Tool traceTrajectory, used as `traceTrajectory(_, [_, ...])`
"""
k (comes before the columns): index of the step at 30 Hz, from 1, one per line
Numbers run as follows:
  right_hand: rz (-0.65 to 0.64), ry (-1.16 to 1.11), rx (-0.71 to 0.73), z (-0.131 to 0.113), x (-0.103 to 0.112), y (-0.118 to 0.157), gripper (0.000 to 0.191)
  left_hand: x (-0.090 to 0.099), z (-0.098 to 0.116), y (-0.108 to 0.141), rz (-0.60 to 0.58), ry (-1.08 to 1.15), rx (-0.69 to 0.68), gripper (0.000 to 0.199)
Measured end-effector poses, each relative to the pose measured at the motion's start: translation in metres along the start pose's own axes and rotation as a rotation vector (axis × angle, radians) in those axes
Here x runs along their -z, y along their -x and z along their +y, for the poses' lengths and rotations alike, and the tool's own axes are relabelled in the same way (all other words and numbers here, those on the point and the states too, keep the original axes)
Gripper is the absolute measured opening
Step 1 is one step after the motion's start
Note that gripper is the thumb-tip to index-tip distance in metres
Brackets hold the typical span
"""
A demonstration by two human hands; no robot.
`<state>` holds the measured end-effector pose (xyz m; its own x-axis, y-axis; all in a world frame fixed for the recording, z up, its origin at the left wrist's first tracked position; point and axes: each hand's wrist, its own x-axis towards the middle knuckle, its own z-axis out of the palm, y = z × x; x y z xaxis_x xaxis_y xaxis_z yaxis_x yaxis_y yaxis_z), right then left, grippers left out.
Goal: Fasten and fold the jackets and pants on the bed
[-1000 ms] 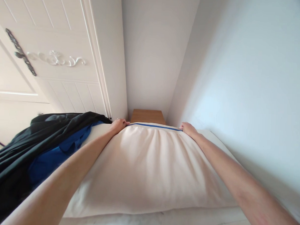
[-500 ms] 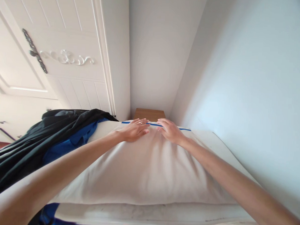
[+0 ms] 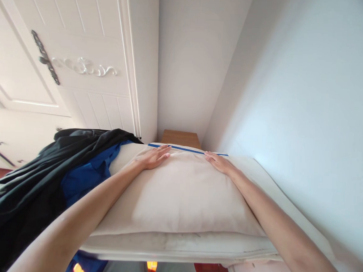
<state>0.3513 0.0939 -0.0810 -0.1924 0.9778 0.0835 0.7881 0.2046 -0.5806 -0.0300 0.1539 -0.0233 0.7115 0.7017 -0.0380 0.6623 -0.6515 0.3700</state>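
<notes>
A cream-white pillow (image 3: 185,195) with a blue stripe (image 3: 185,149) along its far edge lies flat in front of me. My left hand (image 3: 152,157) rests palm down on its far left part, fingers spread and touching the stripe; a ring shows on one finger. On the far right part lies my right hand (image 3: 218,162), its fingers stretched out by the stripe. Neither hand grips anything. The cloth between them looks mostly smooth.
Beneath the pillow is a white mattress (image 3: 177,243). Black cloth (image 3: 49,171) and blue cloth (image 3: 89,174) are heaped at the left. Behind stand a wooden piece (image 3: 181,138) and a white wardrobe (image 3: 98,42); a pale wall (image 3: 304,96) is at the right.
My hands have moved apart, the left one leftwards and the right one rightwards. The folds in the middle of the pillow have flattened, and the view has shifted slightly.
</notes>
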Motion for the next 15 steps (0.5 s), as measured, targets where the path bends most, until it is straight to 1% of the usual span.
traceTrajectory(4, [0.012, -0.021, -0.045, 0.002, 0.007, 0.004, 0.069, 0.003, -0.006, 0.002, -0.003, 0.008, 0.072, 0.082])
traceTrajectory(8, [0.022, -0.021, -0.077, 0.007, 0.016, 0.012, 0.069, 0.000, -0.012, 0.000, 0.003, 0.016, 0.090, 0.083])
traceTrajectory(11, [0.031, -0.007, -0.083, 0.012, 0.021, 0.017, 0.066, -0.003, -0.015, -0.004, 0.015, 0.030, 0.093, 0.079])
traceTrajectory(15, [0.059, 0.014, -0.095, 0.018, 0.024, 0.018, 0.061, -0.007, -0.017, -0.005, 0.067, 0.044, 0.097, 0.079])
